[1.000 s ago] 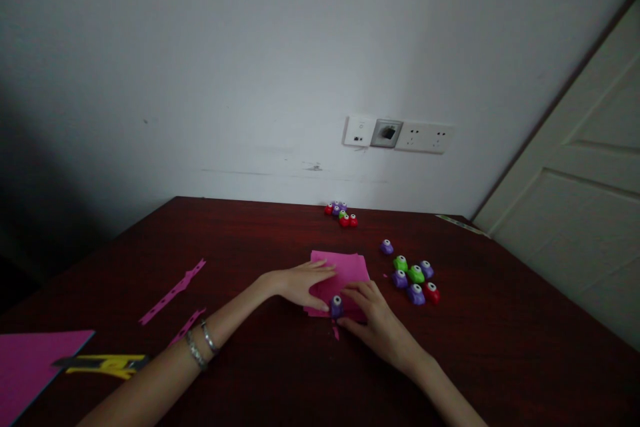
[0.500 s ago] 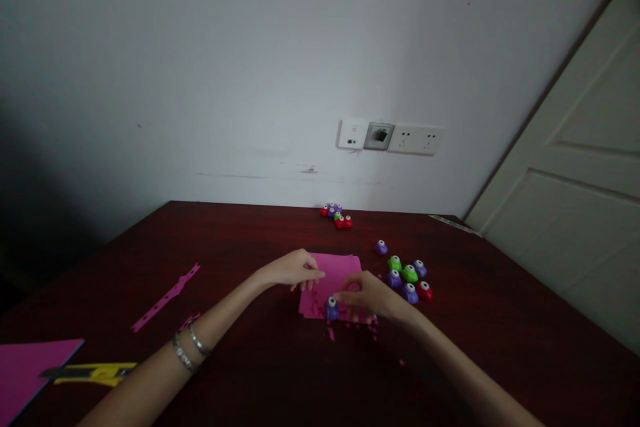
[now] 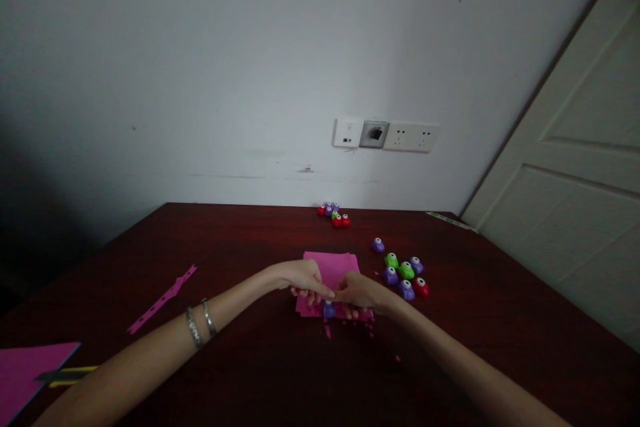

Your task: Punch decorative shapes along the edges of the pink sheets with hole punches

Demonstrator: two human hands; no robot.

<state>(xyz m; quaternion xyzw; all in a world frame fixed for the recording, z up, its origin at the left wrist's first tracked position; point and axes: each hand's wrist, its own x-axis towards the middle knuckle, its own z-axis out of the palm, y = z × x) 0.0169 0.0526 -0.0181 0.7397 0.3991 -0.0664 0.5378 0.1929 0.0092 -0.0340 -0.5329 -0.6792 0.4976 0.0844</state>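
On a stack of pink paper point(image 3: 327, 261) stands a small purple craft punch point(image 3: 329, 310) with a round white top, partly covered by my fingers. My left hand point(image 3: 303, 278) reaches in from the left, its fingers curled and its thumb pointing right. From the right, my right hand point(image 3: 361, 292) meets it with bent, pinched fingers. Their fingertips come together just above the punch. Whatever lies between them is too small or hidden to make out. Tiny pink paper bits point(image 3: 371, 327) lie along the front edge of the stack.
Several purple, green and red punches point(image 3: 406, 271) stand to the right, and another cluster point(image 3: 334, 213) sits near the wall. At left lie a hole-dotted pink strip point(image 3: 163, 300), a pink sheet point(image 3: 30, 373) and a yellow cutter point(image 3: 65, 375), partly behind my forearm.
My left hand has moved right and down, and its thumb now meets my right fingertips over the purple punch. Before, the hands were apart. The view has shifted slightly.
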